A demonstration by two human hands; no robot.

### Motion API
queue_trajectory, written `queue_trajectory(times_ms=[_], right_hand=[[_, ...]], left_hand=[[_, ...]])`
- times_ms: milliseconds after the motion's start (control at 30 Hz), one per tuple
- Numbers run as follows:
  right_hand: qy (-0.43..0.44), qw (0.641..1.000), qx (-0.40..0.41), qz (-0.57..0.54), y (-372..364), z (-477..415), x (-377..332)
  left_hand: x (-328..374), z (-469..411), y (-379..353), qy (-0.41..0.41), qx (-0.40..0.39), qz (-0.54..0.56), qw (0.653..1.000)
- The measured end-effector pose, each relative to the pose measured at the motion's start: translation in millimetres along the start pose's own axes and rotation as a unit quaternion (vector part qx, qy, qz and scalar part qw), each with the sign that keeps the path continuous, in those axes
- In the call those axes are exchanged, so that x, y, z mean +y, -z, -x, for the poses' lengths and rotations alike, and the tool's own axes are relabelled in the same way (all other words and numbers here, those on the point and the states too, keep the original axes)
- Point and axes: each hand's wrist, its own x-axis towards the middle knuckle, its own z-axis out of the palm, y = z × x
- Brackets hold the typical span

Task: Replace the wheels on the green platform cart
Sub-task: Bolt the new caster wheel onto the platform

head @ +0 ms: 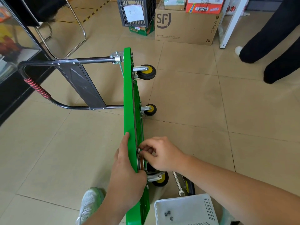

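Bright, even light fills the room, leaving a soft sheen on the tiled floor (203, 98) and only faint shadows beside the cart (129, 98). The wide lens bows the floor joints near the edges. Detail is crisp mid-frame and slightly softer toward the corners.

The cart deck (129, 98) under my left hand (126, 176) is smooth, glossy green plastic; its caster brackets (139, 69) are bright bare metal (tyres (148, 77) matt black, rubbery-looking). The floor (194, 98) is glazed beige tile, and the basket (186, 198) is matt white plastic.
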Motion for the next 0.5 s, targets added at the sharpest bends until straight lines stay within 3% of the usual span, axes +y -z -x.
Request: queue_trajectory(times_ms=[500], right_hand=[[0.01,0.998,-0.055,-0.022,3,-12,9]], left_hand=[[-3,-1,-1,0.007,0.011,-0.007,1.0]])
